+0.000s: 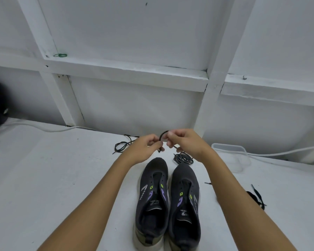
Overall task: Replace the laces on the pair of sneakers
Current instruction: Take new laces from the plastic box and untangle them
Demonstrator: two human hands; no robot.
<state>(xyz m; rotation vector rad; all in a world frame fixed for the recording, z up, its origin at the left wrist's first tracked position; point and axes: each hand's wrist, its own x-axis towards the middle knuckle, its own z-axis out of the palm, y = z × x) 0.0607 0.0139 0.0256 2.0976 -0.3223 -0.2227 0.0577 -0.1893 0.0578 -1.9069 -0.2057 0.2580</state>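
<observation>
Two dark shoes sat side by side near the front edge of the white table (43,178), toes pointing away. The left shoe (152,198) and the right shoe (186,205) touched along their sides. Both had no laces in them. They had purple and green marks by the lace holes.

A black lace (257,197) lay near the right edge of the table, partly behind the right arm.

Just past the toe of the right shoe lay a coiled lace (183,158).

Above the toes, both hands were held up close together. The left hand (146,147) had its fingers curled and pinched one end of a black loop (163,135). The right hand (186,143) pinched the other end with curled fingers. The loop bent up between them.

A loose lace (122,144) lay farther back, to the left of the hands.

A clear tub (230,151) sat toward the back right of the table.

A white cord (49,129) ran along the back edge. A white wall with beams stood behind. Green bands (60,55) rested on one beam.
</observation>
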